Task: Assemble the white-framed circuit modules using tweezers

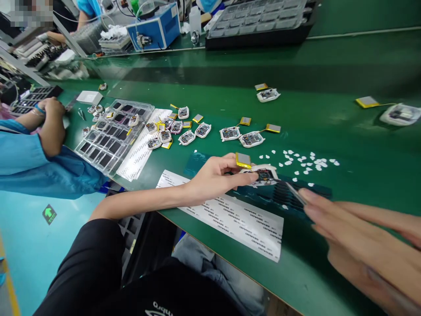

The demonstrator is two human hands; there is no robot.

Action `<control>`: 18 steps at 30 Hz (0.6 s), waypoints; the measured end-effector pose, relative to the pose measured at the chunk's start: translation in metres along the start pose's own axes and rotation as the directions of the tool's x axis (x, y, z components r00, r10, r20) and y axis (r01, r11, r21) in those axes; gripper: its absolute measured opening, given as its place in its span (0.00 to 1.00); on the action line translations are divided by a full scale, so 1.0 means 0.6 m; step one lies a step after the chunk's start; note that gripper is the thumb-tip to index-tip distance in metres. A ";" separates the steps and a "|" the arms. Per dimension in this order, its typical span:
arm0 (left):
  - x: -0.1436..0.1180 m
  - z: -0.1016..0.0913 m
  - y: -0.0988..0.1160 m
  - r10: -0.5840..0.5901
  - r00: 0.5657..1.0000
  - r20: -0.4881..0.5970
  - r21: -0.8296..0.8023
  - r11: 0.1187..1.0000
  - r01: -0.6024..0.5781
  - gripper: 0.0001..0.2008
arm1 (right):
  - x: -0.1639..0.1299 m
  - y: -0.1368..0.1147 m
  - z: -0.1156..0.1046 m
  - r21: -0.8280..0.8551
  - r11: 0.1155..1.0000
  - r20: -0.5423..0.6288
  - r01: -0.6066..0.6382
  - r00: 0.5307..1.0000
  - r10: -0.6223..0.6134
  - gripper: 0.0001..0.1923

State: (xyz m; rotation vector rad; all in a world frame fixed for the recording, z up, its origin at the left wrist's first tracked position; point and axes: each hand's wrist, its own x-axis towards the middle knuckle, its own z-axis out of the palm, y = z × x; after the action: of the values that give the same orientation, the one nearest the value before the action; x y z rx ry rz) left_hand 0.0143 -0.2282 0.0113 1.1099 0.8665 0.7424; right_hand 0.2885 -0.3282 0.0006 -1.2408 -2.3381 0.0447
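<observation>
My left hand (217, 177) rests on the green bench and pinches a small white device shell (263, 174) with an exposed circuit board; a yellow-edged battery (243, 160) hangs off it just above my fingers. My right hand (358, 241), large and blurred at the lower right, holds thin metal tweezers (294, 193) whose tip reaches the shell's right side. The shell lies over a dark blue sheet (296, 193). A white label sheet (237, 219) lies under my left forearm.
Several more shells with batteries (197, 129) lie scattered mid-bench, with white paper bits (302, 162) to the right. A clear tray of dark parts (108, 136) sits left, beside a co-worker's blue sleeve (33, 162). Black trays (259, 22) and a blue box (154, 28) stand at the back.
</observation>
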 end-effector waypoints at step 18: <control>-0.012 0.020 0.005 -0.120 0.992 -0.027 -0.205 0.972 0.112 0.21 | 0.034 -0.069 0.034 -0.043 0.982 -0.153 0.183 0.970 -0.188 0.34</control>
State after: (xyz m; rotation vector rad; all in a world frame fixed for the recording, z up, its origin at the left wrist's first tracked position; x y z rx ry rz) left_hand 0.0213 -0.2389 0.0182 0.8587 0.8602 0.7396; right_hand 0.2380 -0.3326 0.0012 -0.9948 -2.3124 -0.1438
